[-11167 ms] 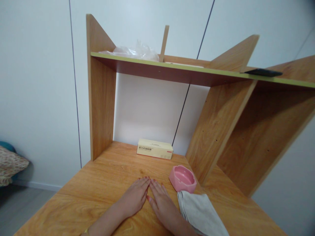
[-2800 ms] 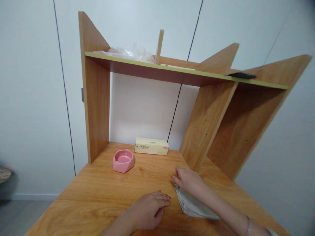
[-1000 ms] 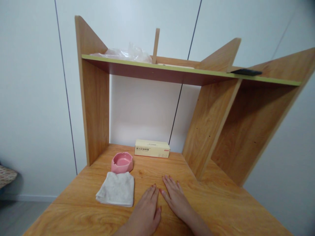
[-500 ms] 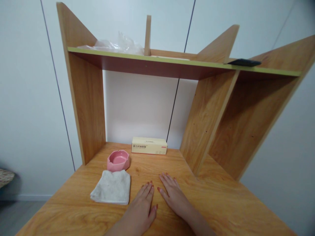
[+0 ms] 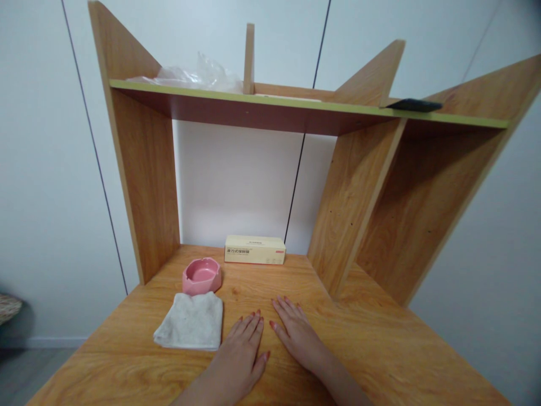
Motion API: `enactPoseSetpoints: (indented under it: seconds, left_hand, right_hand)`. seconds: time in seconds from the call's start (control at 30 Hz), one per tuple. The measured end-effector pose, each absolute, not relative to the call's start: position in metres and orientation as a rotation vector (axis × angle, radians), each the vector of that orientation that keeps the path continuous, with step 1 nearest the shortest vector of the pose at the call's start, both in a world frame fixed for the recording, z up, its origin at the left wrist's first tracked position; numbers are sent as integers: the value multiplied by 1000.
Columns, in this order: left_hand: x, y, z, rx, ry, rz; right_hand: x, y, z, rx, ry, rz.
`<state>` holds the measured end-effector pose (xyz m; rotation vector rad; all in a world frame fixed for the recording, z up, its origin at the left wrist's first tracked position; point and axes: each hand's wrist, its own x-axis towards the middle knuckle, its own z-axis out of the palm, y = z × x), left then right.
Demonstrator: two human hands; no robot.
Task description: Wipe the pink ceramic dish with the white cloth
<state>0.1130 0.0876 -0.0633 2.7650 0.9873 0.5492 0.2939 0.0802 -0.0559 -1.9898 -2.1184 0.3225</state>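
Both hands lie palm down on the wooden desk (image 5: 372,349), fingers stretched out and nothing held. My left hand (image 5: 240,355) rests just right of a folded, whitish cloth (image 5: 190,321). A small gap separates it from my right hand (image 5: 296,332), which lies a little farther forward. Behind the cloth stands a pink, faceted ashtray (image 5: 202,277) with notches in its rim; the cloth's back edge reaches its base. Farther back, a long cream cling-film box (image 5: 254,250) with dark printed characters and a red label lies near the wall.
A wooden shelf unit (image 5: 154,186) rises at the back of the desk, with an upright divider (image 5: 359,208) on the right. On its upper board lie a clear plastic bag (image 5: 198,76) and a flat black object (image 5: 415,105). A woven item (image 5: 8,307) shows at far left.
The whole view has shifted slightly, so the shelf and desk items appear a little farther left. Both hands stay flat in the same places on the desk.
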Motion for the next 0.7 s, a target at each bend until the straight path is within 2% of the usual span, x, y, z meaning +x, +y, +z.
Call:
enactPoseSetpoints:
  seconds: [0.7]
  left_hand:
    - [113,87,-60,2772,989,479]
  right_hand:
    - [295,81,-58,-1977,-2125,337]
